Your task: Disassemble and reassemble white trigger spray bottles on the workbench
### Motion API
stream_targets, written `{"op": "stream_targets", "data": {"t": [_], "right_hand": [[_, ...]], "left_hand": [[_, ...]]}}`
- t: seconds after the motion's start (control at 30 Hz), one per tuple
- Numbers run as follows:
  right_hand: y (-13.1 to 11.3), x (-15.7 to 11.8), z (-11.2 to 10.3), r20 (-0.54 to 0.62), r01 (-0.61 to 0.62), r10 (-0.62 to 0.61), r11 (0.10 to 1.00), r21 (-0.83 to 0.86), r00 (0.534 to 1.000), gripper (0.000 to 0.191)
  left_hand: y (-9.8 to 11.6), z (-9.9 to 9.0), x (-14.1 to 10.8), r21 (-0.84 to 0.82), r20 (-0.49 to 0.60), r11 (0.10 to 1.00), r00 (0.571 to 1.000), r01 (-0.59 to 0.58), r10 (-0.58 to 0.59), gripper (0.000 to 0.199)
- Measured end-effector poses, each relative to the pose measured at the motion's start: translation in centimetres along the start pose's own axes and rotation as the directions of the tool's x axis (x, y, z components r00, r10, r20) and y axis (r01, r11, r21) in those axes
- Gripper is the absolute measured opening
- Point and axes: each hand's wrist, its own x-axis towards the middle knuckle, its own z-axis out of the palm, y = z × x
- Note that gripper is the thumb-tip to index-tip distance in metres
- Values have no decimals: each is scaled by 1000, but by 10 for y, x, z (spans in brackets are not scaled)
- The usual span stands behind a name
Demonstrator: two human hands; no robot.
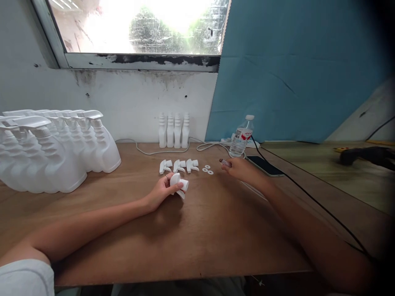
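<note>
My left hand (165, 188) is closed around a white spray trigger head (179, 184) over the middle of the wooden table. Behind it, three more white trigger heads (179, 166) lie in a row. To their right are several small white rings (207, 169) on the tabletop. My right hand (237, 168) is closed on a small clear object (225, 163) with a dark tip, just right of the rings and in front of a clear plastic bottle (242, 136).
Large white spray bottles (61, 152) crowd the left side of the table (197, 238). Several slim white bottles (174, 130) stand against the wall. A phone (265, 165), a white cable (154, 152) and a black cable (308, 194) lie around the back and right.
</note>
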Motion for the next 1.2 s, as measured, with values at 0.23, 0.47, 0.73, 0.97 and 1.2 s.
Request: {"op": "stream_targets", "data": {"t": [0.23,0.47,0.73,0.97,1.2], "right_hand": [[22,21,4,-204,-52,47,999,-15,978,33],[45,22,2,-22,-27,25,996,-83,999,20],[60,28,17,66,-22,29,995,-96,997,9],[36,18,8,-202,-52,53,999,7,978,30],[-20,-7,-1,-382,280,-35,743,608,923,58]], "left_hand": [[-8,-4,4,-66,-7,997,999,34,-35,36],[-9,-5,5,-99,22,995,999,32,-30,31],[-8,-6,5,-118,19,991,998,54,-52,31],[-2,-5,6,-239,-22,967,995,90,-98,28],[0,-13,11,-424,-30,896,986,134,-161,23]]}}
